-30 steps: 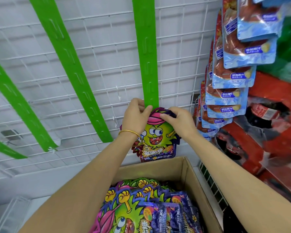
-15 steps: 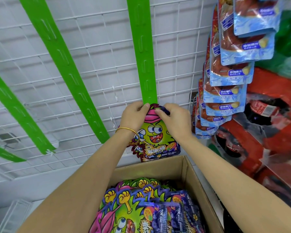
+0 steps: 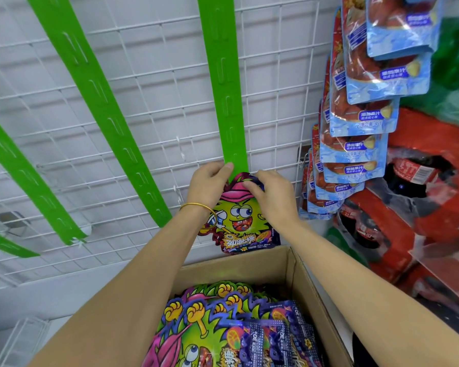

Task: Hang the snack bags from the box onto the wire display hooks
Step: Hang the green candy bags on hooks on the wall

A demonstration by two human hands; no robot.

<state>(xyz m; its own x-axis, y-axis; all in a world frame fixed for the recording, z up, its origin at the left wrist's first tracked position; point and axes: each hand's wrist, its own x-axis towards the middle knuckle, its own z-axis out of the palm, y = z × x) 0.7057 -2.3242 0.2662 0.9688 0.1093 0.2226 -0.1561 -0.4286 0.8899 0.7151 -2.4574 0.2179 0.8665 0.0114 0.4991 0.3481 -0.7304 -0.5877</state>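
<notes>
A yellow-green cartoon snack bag [image 3: 243, 221] with a pink cap hangs upright at the lower end of the middle green hanging strip [image 3: 227, 83] on the white wire grid [image 3: 154, 107]. My left hand [image 3: 210, 184], with a gold bangle at the wrist, pinches the bag's top left at the strip's tip. From the right, my right hand [image 3: 272, 193] pinches the bag's top. Below, an open cardboard box [image 3: 310, 295] holds several more of the same bags [image 3: 223, 327].
Two more green strips [image 3: 101, 112] slant across the grid on the left. Blue-and-red snack bags [image 3: 361, 123] hang in a column on the right, beside red packaged goods [image 3: 429, 197]. A small clear clip holder [image 3: 11, 223] sits low on the left of the grid.
Both hands have stayed at the top of the bag by the strip's tip, and my left thumb has slid up onto the strip's end. The view has shifted slightly.
</notes>
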